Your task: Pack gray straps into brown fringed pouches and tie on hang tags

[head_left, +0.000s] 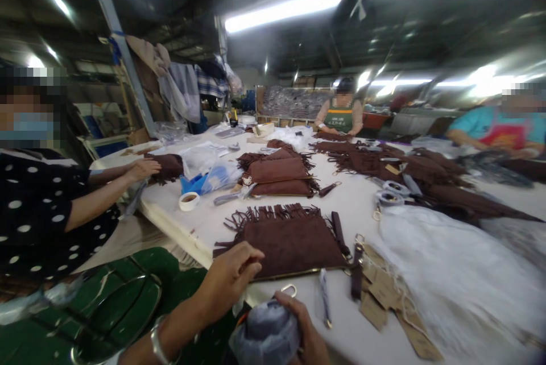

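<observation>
A brown fringed bag (294,240) lies flat at the near edge of the white table, its fringe pointing away and a zipper along the near side. Over its left corner is my left hand (234,277), fingers curled; whether they pinch anything is hidden. Lower down, my right hand (305,325) wraps round a bundle in grey plastic (267,331), with a metal clasp (289,290) just above it. A plastic-wrapped strap (325,297) lies right of the bag, beside a brown strap (357,268) and cardboard tags (381,291).
Stacked brown bags (279,174), a tape roll (189,201) and blue plastic (200,182) lie farther back. White plastic sheeting (452,274) covers the right side. A person in polka dots (42,211) works at left; two others sit across and at far right.
</observation>
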A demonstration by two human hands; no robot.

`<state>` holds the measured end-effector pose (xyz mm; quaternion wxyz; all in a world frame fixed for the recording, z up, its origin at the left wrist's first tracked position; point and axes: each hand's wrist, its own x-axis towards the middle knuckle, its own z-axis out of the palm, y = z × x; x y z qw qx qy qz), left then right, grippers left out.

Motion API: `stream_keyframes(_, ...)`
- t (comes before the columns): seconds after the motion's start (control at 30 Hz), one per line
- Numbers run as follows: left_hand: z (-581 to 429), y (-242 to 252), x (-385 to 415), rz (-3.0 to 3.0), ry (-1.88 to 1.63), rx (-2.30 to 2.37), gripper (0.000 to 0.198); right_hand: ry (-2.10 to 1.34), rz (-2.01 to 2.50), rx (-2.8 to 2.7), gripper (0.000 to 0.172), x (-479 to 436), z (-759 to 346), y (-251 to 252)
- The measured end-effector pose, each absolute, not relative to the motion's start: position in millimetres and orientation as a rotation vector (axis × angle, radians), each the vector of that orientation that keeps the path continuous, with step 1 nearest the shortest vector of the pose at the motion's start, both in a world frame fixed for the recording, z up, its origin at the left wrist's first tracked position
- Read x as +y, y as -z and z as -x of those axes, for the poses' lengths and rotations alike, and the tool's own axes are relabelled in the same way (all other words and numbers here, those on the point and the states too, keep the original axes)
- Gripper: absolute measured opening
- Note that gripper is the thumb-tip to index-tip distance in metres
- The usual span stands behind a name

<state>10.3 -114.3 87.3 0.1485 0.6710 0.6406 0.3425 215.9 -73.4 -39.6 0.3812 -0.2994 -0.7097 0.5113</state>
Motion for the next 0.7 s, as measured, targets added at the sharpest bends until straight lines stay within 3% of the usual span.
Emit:
stream_keyframes(0.07, -11, -76, -91, -2.105, -0.791, 1.862, 0.021, -1.340, 0.805, -1.838, 0.042, -66, -210, 39)
stream_keyframes(0.2, -15, -56, -58, -2.341, -0.352, 1.921, 0.044, -1.428, 0.870, -1.891, 0.020, -52, -202, 38)
stream_keyframes(0.3, -13, -52, -49, -2.424, -0.180, 1.936, 0.033, -1.369, 0.863, -1.880, 0.030, -52, -212, 44)
stream_keyframes(0.4, -8, -52, -46, -2.460, -0.143, 1.909, 0.014, -1.226, 0.827, -1.866, 0.048, -59, -226, 47)
stream_keyframes(0.47, -4, -53, -43, -2.461, -0.149, 1.915, 0.012, -1.135, 0.824, -1.878, 0.049, -59, -230, 40)
stream_keyframes(0.7, 5, -66, -32, -2.452, -0.296, 1.921, 0.015, -1.068, 1.091, -2.084, 0.020, -28, -211, -30)
